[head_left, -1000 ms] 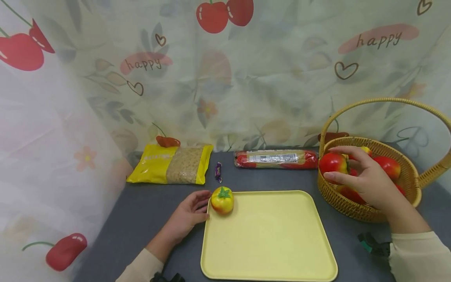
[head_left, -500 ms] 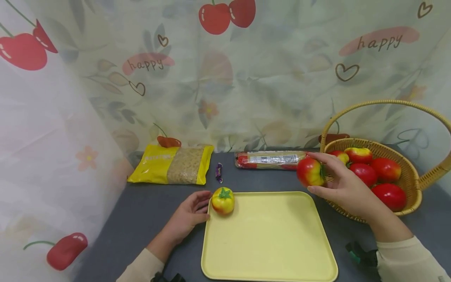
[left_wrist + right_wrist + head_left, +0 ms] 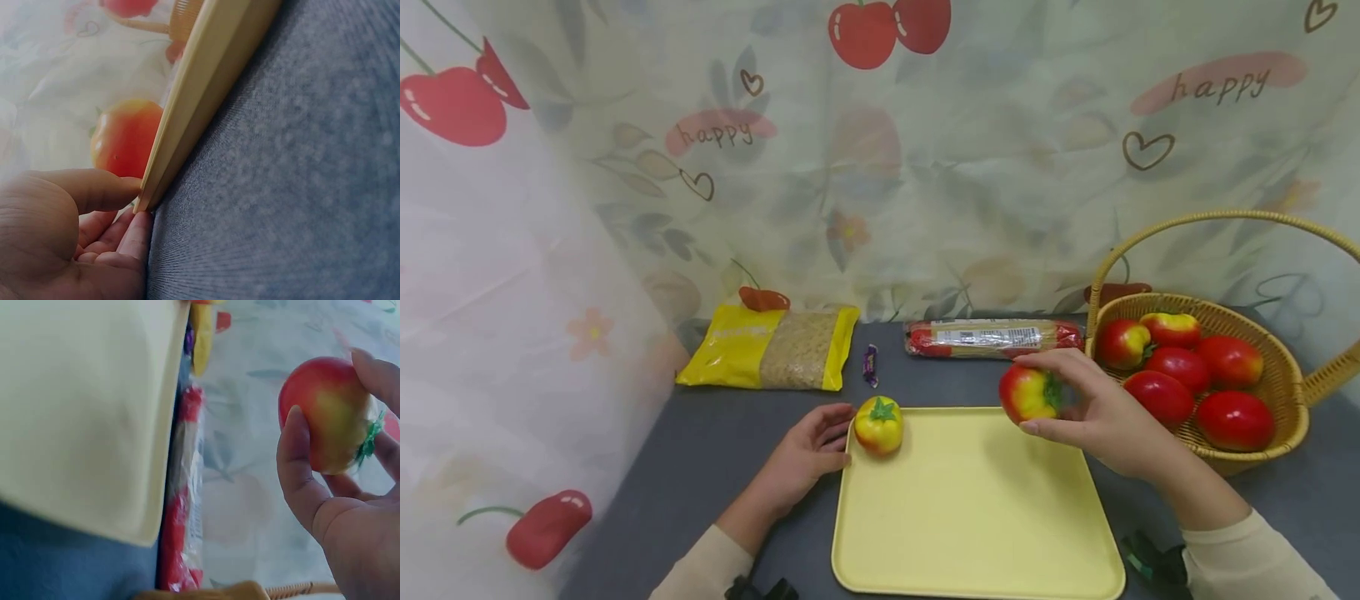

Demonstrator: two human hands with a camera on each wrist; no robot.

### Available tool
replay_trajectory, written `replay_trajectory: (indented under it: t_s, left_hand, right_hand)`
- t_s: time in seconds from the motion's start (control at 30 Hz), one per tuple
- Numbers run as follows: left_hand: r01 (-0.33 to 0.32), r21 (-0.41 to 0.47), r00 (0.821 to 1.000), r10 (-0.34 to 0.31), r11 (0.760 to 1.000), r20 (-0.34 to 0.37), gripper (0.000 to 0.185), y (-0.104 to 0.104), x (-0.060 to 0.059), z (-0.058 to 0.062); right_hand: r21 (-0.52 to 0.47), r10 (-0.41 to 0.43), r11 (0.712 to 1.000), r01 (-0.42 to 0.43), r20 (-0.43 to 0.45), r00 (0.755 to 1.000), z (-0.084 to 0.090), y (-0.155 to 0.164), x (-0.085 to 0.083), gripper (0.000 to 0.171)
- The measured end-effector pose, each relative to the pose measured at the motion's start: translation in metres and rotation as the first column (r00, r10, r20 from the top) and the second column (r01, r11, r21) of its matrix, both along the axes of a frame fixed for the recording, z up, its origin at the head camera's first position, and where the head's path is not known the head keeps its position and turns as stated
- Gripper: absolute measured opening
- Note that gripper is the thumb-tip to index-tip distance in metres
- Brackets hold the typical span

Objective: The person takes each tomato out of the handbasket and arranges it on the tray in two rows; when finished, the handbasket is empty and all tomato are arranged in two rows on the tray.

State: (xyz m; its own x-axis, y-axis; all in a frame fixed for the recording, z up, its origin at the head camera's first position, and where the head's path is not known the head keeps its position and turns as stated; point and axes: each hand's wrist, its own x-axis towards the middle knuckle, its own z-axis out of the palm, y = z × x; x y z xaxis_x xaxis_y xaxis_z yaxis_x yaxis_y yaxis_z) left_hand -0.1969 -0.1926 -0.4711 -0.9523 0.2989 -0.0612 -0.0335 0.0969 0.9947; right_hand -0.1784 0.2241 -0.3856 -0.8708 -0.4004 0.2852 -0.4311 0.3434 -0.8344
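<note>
My right hand [image 3: 1108, 412] holds a red-and-yellow tomato [image 3: 1026, 393] with a green leafy top between thumb and fingers. It hangs over the far right corner of the pale yellow tray [image 3: 977, 517]. In the right wrist view, the tomato [image 3: 325, 412] sits at the fingertips, its leafy top turned toward the palm. My left hand [image 3: 801, 458] is at the tray's far left corner; the left wrist view has its thumb on the rim [image 3: 181, 106] and the fingertips just under it. Beside that hand, a yellow-orange tomato [image 3: 878, 427] rests in the tray's corner.
A wicker basket [image 3: 1292, 425] with a tall handle stands at the right, holding several red fruits [image 3: 1234, 419]. Along the back lie a yellow bag [image 3: 767, 346], a small purple-wrapped candy [image 3: 870, 365] and a red-ended clear packet [image 3: 992, 337]. A printed curtain hangs behind.
My right hand has lifted the red-and-yellow tomato out from the basket and carried it left, over the tray's far right corner. The left hand has stayed at the tray's corner.
</note>
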Motion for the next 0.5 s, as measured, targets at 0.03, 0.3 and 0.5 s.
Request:
replay_trajectory:
  t_s: [0.03, 0.3, 0.5]
  left_hand:
    - [-0.001, -0.002, 1.0, 0.001, 1.0, -0.001, 0.069, 0.0, 0.0, 0.0]
    - [-0.005, 0.004, 1.0, 0.005, 1.0, 0.008, 0.069, 0.001, 0.001, 0.001]
    - [-0.017, -0.017, 1.0, 0.017, 1.0, -0.008, 0.069, 0.001, -0.002, -0.002]
  right_hand:
    - [0.003, 0.0, 1.0, 0.0, 0.006, 1.0, -0.001, -0.002, 0.0, 0.069]
    - [-0.011, 0.072, 0.997, -0.072, 0.005, 0.997, -0.01, -0.021, 0.001, 0.07]
    - [0.011, 0.1, 0.995, -0.101, 0.048, 0.994, -0.012, -0.033, -0.001, 0.072]
